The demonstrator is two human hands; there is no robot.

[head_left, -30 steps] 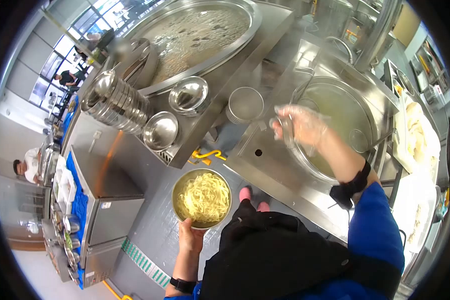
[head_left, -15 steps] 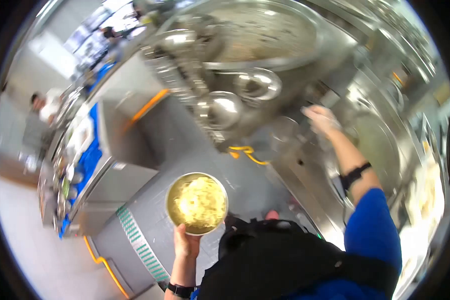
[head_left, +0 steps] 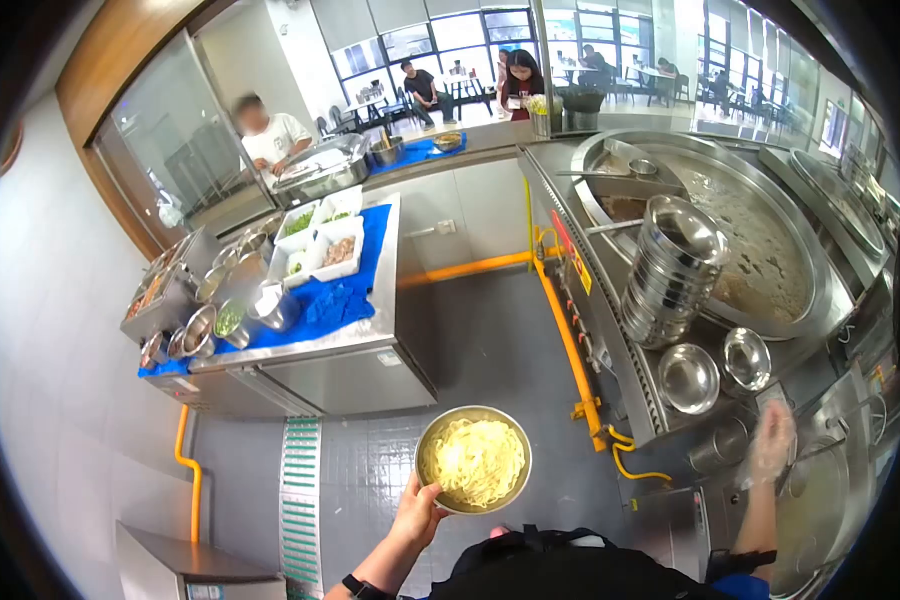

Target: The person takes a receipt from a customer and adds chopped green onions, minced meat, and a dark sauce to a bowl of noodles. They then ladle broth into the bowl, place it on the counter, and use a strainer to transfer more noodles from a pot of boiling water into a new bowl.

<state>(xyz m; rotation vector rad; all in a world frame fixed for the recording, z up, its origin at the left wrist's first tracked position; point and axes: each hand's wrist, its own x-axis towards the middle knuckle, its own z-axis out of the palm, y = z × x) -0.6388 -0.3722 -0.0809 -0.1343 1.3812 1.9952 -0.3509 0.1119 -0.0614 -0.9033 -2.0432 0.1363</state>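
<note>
A round steel bowl (head_left: 523, 438) holds pale yellow noodles (head_left: 475, 462). My left hand (head_left: 417, 512) grips its lower left rim, with the thumb over the edge and the other fingers mostly hidden beneath. The bowl hangs above the grey floor in front of my body. At the right, my right hand (head_left: 768, 447) wears a clear plastic glove and is raised with its fingers extended and nothing visible in it. Just beyond that hand, two steel bowls, one on the left (head_left: 688, 378) and one on the right (head_left: 746, 358), lie on the stove edge beside a tall stack of steel bowls (head_left: 670, 275).
A large round vat (head_left: 760, 240) of cloudy liquid is set into the stove at right. Left stands a steel counter (head_left: 320, 335) with blue cloth, white trays (head_left: 338, 250) and several containers. A yellow pipe (head_left: 573, 360) runs along the stove. A person (head_left: 270, 140) stands behind the counter.
The view has swung left and up, bringing the prep counter and dining area into sight. My left hand still holds the noodle bowl. My gloved right hand appears farther right and lower.
</note>
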